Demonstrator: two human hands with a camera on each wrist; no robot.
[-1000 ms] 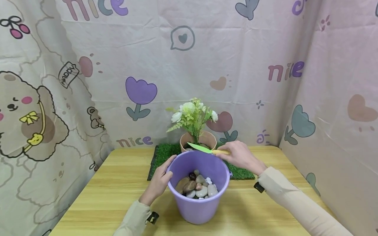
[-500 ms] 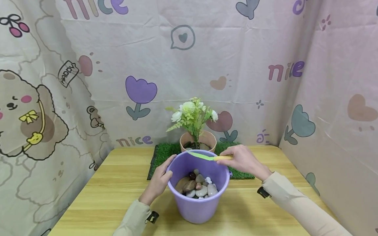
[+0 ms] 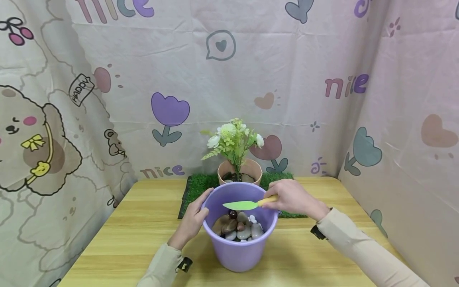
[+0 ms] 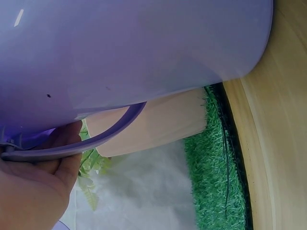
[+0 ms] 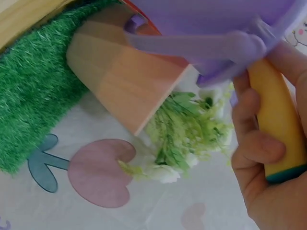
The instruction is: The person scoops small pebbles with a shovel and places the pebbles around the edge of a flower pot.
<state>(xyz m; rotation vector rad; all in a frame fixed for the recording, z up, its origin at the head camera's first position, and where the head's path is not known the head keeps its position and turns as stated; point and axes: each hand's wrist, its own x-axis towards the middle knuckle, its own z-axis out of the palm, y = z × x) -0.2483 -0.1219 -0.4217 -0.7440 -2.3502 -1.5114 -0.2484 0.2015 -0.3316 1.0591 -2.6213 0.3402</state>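
A purple bucket (image 3: pixel 239 255) stands on the table with several stones (image 3: pixel 244 232) at its bottom. My left hand (image 3: pixel 191 219) grips the bucket's left rim; in the left wrist view that hand (image 4: pixel 41 187) shows beside the bucket's handle (image 4: pixel 76 149). The fingers of my right hand (image 3: pixel 292 198) are curled round the yellow handle (image 3: pixel 268 200) of a small trowel, whose green blade (image 3: pixel 241 205) is over the bucket's opening, above the stones. The right wrist view shows the yellow grip (image 5: pixel 278 120) in that hand (image 5: pixel 268 191), close to the bucket's rim.
Behind the bucket a peach pot (image 3: pixel 257 169) with white flowers and green leaves (image 3: pixel 233 139) stands on a green turf mat (image 3: pixel 202 185). The wooden table (image 3: pixel 143 215) meets a printed cloth backdrop (image 3: pixel 222 87) at the back and sides.
The trowel blade has moved down from above the far rim and come nearer, over the bucket's opening. My left hand and the bucket have stayed in place.
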